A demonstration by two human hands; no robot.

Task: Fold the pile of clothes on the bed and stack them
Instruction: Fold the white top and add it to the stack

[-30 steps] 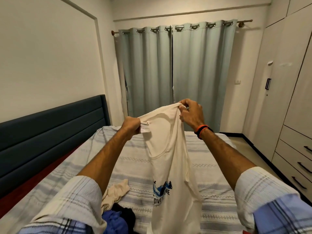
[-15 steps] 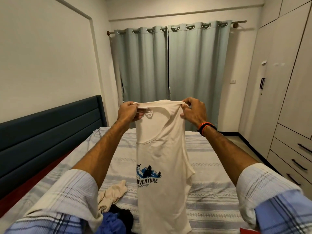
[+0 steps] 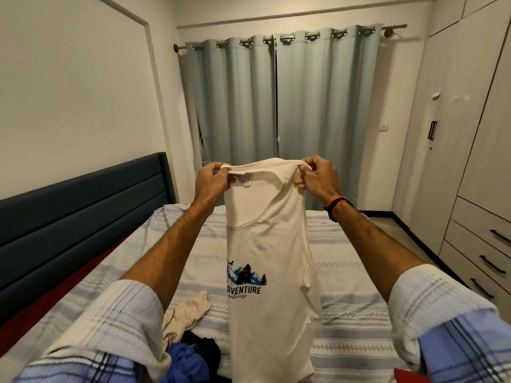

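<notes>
From the head camera, we see the cream sleeveless cotton top with a blue mountain print [image 3: 272, 261] hanging at full length in the air over the bed with the pale blue-and-white striped cover [image 3: 356, 275]. The left hand [image 3: 211, 181] pinches one shoulder strap in a closed grip; the right hand [image 3: 318, 179] pinches the other the same way — the neckline is stretched between them. Below, near the left sleeve, the unfolded pile waits: a crumpled beige garment [image 3: 186, 313], a bright blue garment [image 3: 184, 363] and a black garment [image 3: 204, 349].

We judge the risk to be in laying the top down — its hem could land on the pile and bunch up, or a thin strap could slip from a pinch and twist the cloth, spoiling a flat fold.
</notes>
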